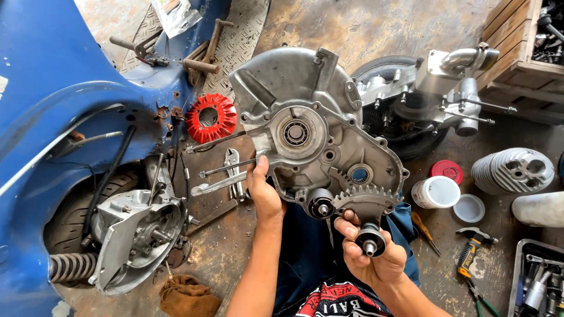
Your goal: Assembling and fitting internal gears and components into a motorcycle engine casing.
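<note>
Engine casing (311,126), a bare aluminium half with a bearing at its middle, is held upright above the person's lap, over the concrete floor (364,23). Far left of the casing stands a blue scooter body (53,100), with a tyre and a second engine part (138,235) tucked under it and a brown rag (188,296) on the floor below. Nearer on the left a red finned fan (210,118) lies just beside the casing's edge, and long studs and a wrench (232,173) lie between them. The left hand (264,191) grips the casing's left lower edge, fingers closed around it. At the casing's bottom a toothed gear sector (367,199) sits on a shaft; the right hand (373,252) holds the shaft's round end (370,239), fingers wrapped about it. Behind the casing on the right rests another engine block with a wheel (423,100), partly hidden by it. Further right are a white tub (436,192), its lid (469,208), a red cap (447,170), a finned cylinder (512,170), a screwdriver (424,230), pliers (470,258), and a tool tray (537,282)
</note>
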